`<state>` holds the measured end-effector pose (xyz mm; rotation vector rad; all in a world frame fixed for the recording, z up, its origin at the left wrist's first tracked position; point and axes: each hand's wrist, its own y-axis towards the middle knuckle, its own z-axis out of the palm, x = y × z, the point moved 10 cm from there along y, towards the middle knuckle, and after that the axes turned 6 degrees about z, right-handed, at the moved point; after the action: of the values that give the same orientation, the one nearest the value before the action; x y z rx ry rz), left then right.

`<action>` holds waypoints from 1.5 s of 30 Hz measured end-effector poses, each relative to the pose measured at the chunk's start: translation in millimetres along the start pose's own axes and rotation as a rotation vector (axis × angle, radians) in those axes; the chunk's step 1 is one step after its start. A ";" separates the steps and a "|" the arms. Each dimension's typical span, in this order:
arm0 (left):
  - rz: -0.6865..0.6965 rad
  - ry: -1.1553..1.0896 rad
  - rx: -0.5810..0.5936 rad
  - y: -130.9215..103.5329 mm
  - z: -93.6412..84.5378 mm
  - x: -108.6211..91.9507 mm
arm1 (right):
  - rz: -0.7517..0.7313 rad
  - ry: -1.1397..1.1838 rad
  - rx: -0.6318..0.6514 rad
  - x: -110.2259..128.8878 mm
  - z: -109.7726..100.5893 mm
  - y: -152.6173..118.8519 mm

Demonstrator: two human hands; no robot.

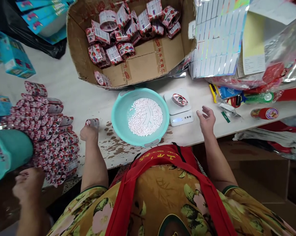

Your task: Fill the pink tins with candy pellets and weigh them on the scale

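My left hand is closed around a small red-and-pink printed packet, held above the table left of the bowl. Many small whitish pellets lie in the turquoise plastic bowl in front of me. To the bowl's right, a similar packet rests on a white digital scale, a dark opening showing in it. Just right of the scale, my right hand is empty, with its fingers apart and slightly curled.
A cardboard box of similar packets stands behind the bowl. Stacked packets fill the left side, beside a turquoise bucket and another person's hand. Label sheets, a jar and a yellow cutter lie right.
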<state>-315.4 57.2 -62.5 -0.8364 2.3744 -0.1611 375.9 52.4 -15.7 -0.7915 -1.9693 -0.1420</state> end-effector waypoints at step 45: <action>1.054 0.116 0.592 -149.1 206.5 -398.8 | 0.180 0.206 -0.077 -63.7 -38.0 -20.1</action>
<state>129.5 196.7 18.2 0.7171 2.3464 -0.4350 412.8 -8.8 -43.9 -0.9612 -1.6997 -0.1861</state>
